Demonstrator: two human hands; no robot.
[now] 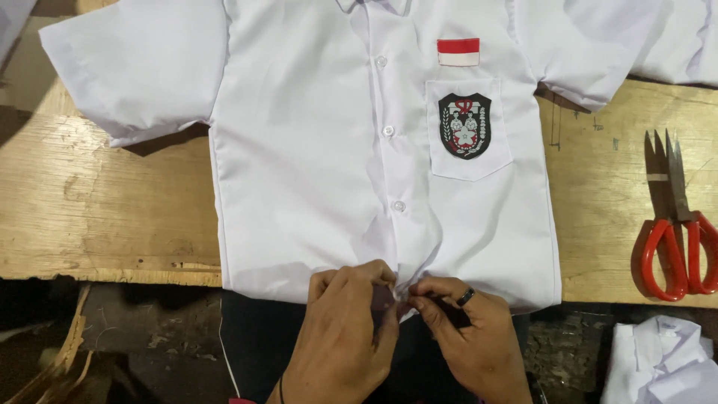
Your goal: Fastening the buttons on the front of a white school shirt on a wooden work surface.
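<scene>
A white short-sleeved shirt lies face up on a wooden table, buttoned down the front, with a dark crest badge on its chest pocket and a red and white patch above it. My left hand and my right hand, which wears a dark ring, meet at the bottom hem. Both pinch the front placket near the lowest button. The button itself is hidden under my fingers.
Red-handled scissors lie on the table to the right of the shirt. More white cloth sits low at the right, and another white garment lies at the top right. The table's front edge runs just below the hem.
</scene>
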